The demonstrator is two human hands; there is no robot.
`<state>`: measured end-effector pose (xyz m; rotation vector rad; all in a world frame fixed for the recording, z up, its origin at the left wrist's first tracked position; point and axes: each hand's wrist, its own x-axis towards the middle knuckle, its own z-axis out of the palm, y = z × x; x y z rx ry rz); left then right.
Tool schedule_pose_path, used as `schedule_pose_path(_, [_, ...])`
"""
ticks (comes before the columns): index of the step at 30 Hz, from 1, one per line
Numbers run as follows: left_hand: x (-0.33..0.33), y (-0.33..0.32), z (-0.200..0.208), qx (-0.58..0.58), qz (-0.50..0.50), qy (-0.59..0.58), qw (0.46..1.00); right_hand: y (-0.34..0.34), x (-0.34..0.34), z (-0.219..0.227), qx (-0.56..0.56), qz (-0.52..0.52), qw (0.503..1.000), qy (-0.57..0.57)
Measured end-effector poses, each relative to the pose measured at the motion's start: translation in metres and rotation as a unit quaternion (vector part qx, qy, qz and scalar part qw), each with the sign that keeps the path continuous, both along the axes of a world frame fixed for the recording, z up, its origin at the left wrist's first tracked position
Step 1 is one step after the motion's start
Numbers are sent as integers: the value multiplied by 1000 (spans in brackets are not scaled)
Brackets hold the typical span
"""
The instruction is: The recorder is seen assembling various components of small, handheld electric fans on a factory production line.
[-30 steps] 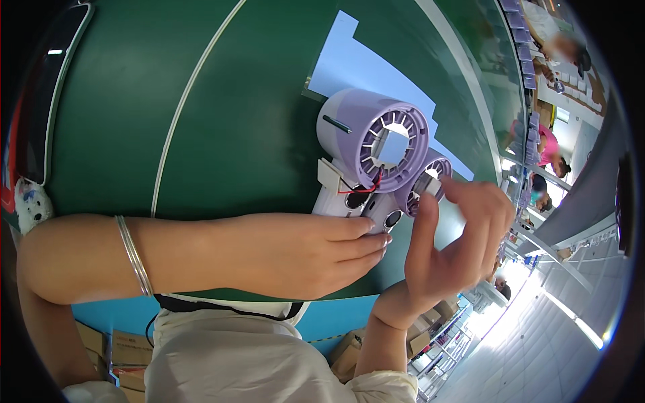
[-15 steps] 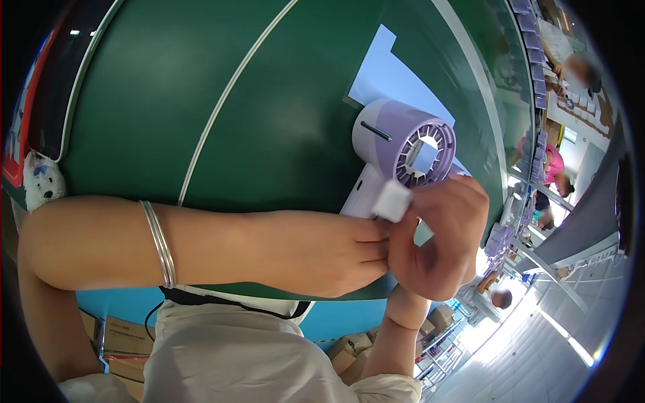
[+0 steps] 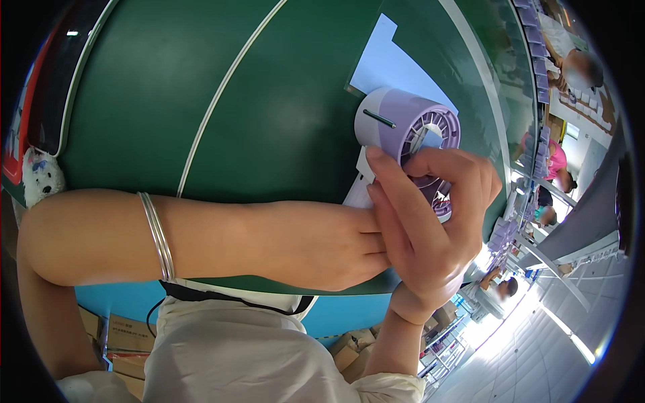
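A purple-and-white handheld fan (image 3: 400,121) with a round, slatted head and a dark slot on its side is tilted over the table. My left hand (image 3: 342,245) is closed around its handle, the fingertips hidden behind my other hand. Crossing over it, my right hand (image 3: 437,221) reaches to the neck just below the fan head. A small white block-like piece (image 3: 364,164) lies against the neck under my right fingertips, its far side covered. Reddish bits show inside the lower part of the fan, between my right fingers.
A light blue sheet (image 3: 390,67) lies on the green table (image 3: 269,127) behind the fan. A white plush toy (image 3: 42,176) and a red-edged tray (image 3: 20,148) are at left. Purple parts (image 3: 537,80) line the far right, with people working beyond. Cardboard boxes (image 3: 131,336) stand below.
My right hand has turned and risen, bringing the white piece from in front of the handle up to the neck. The fan has shifted slightly; my left hand stays around the handle.
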<state>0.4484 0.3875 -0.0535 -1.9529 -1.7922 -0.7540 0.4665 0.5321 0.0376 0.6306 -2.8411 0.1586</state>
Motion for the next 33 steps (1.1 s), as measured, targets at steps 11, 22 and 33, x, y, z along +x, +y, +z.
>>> schedule_pose_path(11, [3,3,-3,11,-10,-11,1000,16,15,-16,-112,44,988,92])
schedule_pose_path(22, [5,3,-5,3,-21,-63,998,25,16,-10,-134,51,989,-23])
schedule_pose_path(33, [0,-1,2,-2,-17,-40,999,18,29,-1,-65,-67,996,15])
